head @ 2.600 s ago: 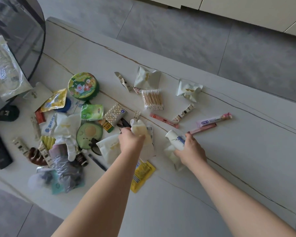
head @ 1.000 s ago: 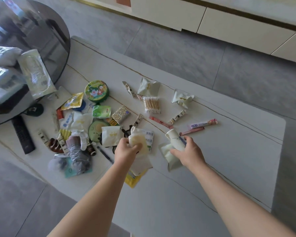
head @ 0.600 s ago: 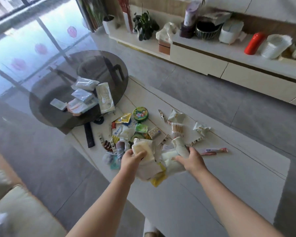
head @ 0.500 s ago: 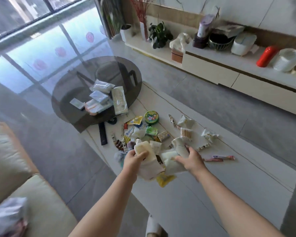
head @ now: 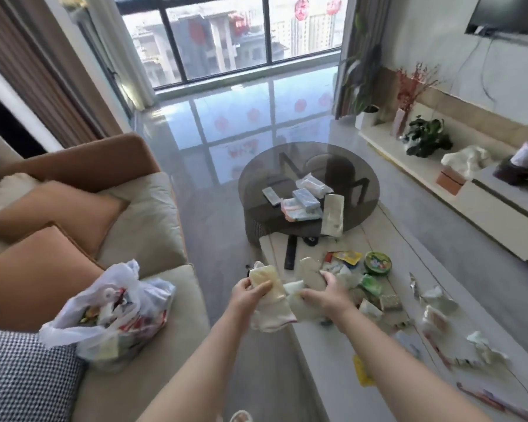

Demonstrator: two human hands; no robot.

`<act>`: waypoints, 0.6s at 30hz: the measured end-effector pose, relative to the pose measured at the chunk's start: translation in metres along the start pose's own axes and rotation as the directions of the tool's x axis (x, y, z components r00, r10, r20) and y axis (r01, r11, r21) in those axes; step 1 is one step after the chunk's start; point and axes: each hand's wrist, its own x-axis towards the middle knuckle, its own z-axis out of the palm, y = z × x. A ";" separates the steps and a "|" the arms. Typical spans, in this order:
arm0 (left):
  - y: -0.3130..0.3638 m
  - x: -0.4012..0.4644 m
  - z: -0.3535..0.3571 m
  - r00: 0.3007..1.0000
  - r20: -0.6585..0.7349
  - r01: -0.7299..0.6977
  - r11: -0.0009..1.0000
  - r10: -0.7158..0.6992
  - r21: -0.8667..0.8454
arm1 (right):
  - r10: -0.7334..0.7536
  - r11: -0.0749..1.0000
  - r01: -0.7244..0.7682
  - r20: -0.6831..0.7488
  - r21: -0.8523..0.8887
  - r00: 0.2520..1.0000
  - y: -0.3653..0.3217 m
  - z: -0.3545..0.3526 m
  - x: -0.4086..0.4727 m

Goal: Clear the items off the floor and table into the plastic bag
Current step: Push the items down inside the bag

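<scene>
Left hand gripping pale wrappers, fingers curling round them; right hand clutching cream packets likewise. Both hovering beside surface. Plastic bag sitting on sofa, left. Remaining litter lying across surface.

I am looking into a home living room, in a flat high up by the look of it. A beige sofa with orange cushions runs along my left. A tall window with dark frames and brown curtains shows apartment blocks outside and has red ornaments stuck on the glass. A television hangs on the pale wall to my right, above a long low cabinet with a potted plant and a vase of red twigs on it. A round dark glass coffee table overlaps one end of a low pale table on the shiny grey tiled floor.
</scene>
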 end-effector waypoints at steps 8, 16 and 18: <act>0.019 0.016 -0.145 0.995 -0.095 -0.024 0.991 0.011 -0.134 | -0.080 0.990 0.095 0.145 -0.100 0.986 -0.072 0.127 0.017; 0.013 0.023 -0.264 0.970 -0.238 -0.015 0.967 -0.048 -0.255 | -0.092 0.982 0.120 0.188 -0.143 0.978 -0.118 0.251 0.034; 0.008 0.024 -0.288 0.957 -0.277 -0.001 0.954 -0.085 -0.299 | -0.074 0.980 0.111 0.214 -0.165 0.974 -0.128 0.276 0.038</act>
